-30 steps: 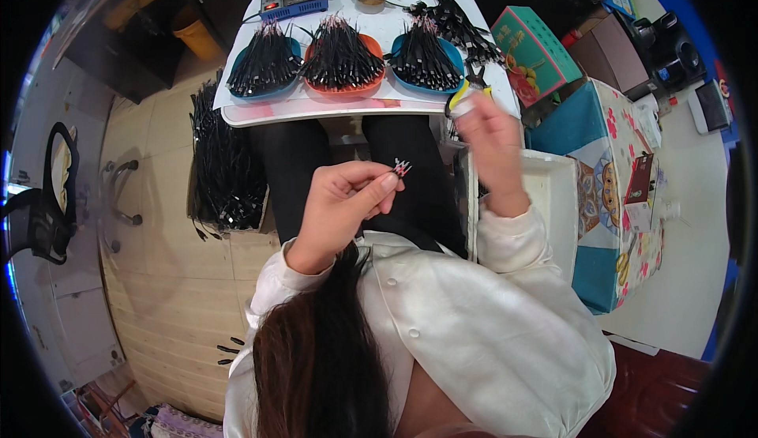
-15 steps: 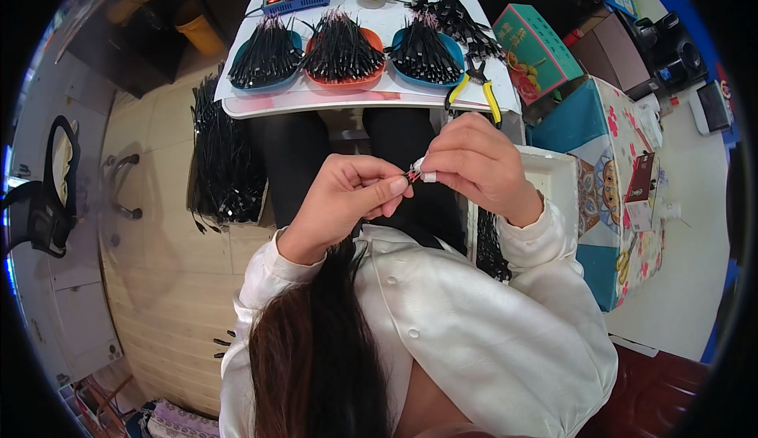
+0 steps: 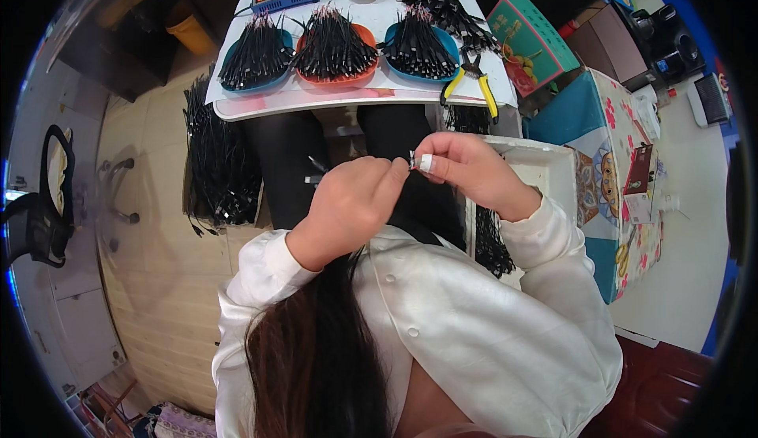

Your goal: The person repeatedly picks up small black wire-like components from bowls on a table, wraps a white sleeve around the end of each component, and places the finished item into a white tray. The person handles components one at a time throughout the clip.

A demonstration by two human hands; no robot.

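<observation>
Above my lap, my left hand [image 3: 351,201] is closed around a short black cable [image 3: 313,179]; its plug end and a thin dark tip poke out on the left of the fist. At its thumb and forefinger, thin reddish and pale wire ends [image 3: 412,159] come out. My right hand [image 3: 478,171] pinches these wire ends between thumb and forefinger, touching the left fingertips. White tape [image 3: 425,162] wraps one right fingertip. Exactly how the wires sit between the fingertips is too small to make out.
Ahead on the white table [image 3: 316,105], a blue tray [image 3: 257,88], an orange tray [image 3: 335,83] and another blue tray [image 3: 422,78] hold black cables. Yellow-handled pliers [image 3: 487,94] lie at the front right. A white foam box [image 3: 541,154] stands right, bundled cables [image 3: 221,169] left.
My left hand has turned over, its back now upward, and the cable's plug end shows beside it. My right hand has shifted slightly lower. The view has moved a little.
</observation>
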